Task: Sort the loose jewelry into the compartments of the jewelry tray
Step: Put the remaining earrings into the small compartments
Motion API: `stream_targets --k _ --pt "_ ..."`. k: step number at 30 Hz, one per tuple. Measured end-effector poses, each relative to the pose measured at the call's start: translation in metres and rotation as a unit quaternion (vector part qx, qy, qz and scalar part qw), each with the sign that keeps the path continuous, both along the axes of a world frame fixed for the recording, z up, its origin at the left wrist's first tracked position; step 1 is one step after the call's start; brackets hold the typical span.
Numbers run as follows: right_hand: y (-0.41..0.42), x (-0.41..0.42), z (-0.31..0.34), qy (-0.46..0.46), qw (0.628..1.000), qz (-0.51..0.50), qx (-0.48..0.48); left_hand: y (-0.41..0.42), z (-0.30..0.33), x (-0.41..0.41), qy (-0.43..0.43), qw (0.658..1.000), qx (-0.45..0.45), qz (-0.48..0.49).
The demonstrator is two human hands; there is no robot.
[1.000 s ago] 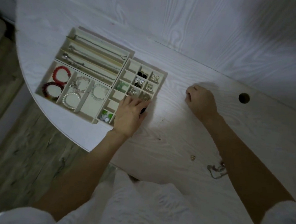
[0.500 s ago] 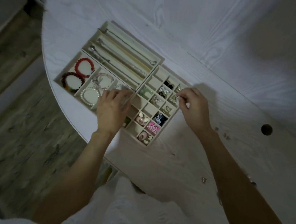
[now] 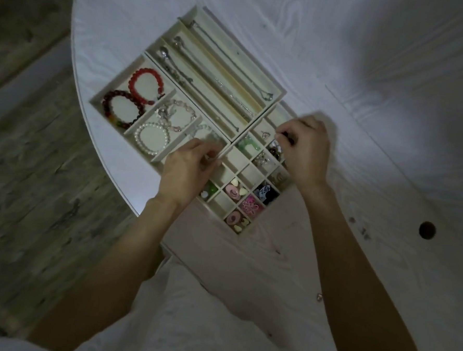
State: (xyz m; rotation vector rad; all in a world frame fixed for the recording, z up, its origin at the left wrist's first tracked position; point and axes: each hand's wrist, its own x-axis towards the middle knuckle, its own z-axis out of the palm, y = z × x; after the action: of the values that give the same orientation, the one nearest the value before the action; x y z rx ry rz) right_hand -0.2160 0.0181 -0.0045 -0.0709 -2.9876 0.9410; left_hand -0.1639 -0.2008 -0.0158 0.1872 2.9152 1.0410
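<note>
The beige jewelry tray lies on the white table. Red, dark red and pearl bracelets fill its left compartments, and chains lie in the long slots. Small squares hold earrings, a green piece and a pink flower. My right hand hovers over the upper small squares and pinches a small piece of jewelry at its fingertips. My left hand rests with curled fingers on the tray's middle divider; I cannot tell whether it holds anything.
One small loose piece lies on the table beside my right forearm. A round hole is in the tabletop at the right. The table's curved edge runs just left of the tray, with wooden floor beyond it.
My right hand has come from the bare table to above the tray's small squares, pinching a small piece. My left hand has shifted left from the lower squares to the middle divider, its fingers now curled.
</note>
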Motion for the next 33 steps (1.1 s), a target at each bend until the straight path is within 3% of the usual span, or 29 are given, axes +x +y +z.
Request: stream_targets --k 9,16,23,33 --pt "-0.027 -0.022 0.002 -0.037 0.976 0.103 0.191 -0.002 0.002 -0.002 -0.014 1.0 0.008 0.0" --pt "-0.032 -0.018 -0.006 -0.006 0.992 0.058 0.112 -0.003 0.002 -0.002 -0.012 1.0 0.008 -0.005" --pt "-0.031 -0.016 -0.006 0.002 0.978 0.09 0.186 -0.003 0.002 -0.002 -0.015 1.0 0.007 -0.004" --pt "-0.034 -0.014 -0.009 0.019 0.987 0.039 0.155 -0.003 0.0 -0.002 -0.008 1.0 0.019 -0.009"
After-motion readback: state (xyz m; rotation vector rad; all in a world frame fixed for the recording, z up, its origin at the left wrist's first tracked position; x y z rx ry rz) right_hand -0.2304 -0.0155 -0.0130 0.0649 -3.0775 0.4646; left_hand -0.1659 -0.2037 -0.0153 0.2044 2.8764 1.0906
